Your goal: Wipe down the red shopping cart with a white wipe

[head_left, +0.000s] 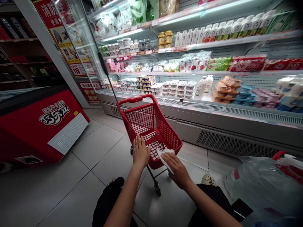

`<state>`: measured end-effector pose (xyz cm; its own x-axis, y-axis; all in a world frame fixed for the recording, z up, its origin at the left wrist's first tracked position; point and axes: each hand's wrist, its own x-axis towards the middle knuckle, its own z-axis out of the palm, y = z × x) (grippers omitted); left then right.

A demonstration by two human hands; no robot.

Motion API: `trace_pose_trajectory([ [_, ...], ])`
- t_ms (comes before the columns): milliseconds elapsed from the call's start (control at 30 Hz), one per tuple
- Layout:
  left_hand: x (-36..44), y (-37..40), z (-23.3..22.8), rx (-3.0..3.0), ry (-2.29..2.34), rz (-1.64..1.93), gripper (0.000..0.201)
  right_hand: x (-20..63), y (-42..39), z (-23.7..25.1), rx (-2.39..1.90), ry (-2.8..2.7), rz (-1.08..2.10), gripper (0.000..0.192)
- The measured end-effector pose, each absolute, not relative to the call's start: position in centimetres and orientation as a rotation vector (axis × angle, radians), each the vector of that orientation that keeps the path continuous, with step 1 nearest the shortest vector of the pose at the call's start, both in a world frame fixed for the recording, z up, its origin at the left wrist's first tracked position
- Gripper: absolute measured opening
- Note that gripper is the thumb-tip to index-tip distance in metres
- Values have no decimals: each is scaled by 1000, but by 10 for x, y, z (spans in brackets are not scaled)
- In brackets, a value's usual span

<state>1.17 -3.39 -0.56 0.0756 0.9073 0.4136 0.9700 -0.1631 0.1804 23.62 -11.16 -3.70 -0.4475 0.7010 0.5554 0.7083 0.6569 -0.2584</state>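
Note:
A small red plastic shopping cart stands on the tiled floor in front of a chilled display. My left hand rests flat on the cart's near rim, fingers together. My right hand presses a white cloth against the cart's near right edge. The basket looks empty. My knees in dark trousers show at the bottom of the view.
An open refrigerated shelf unit with yogurt cups, bottles and packs runs along the right. A red chest freezer stands at the left. A clear plastic bag with red-handled items lies at the lower right.

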Motion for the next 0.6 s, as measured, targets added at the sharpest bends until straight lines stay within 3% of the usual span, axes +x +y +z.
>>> trace_pose_trajectory([
  [167,27,-52,-11,-2215,-1796,-683,69,230,-117,-29,-950,-2400,-54,83],
  [433,10,-63,-4,-2269,-1708,-637,74,311,-87,-30,-987,-2375,-111,63],
  [600,11,-60,-1,-2313,-1659,-621,71,285,-102,-30,-1064,-2270,-127,59],
])
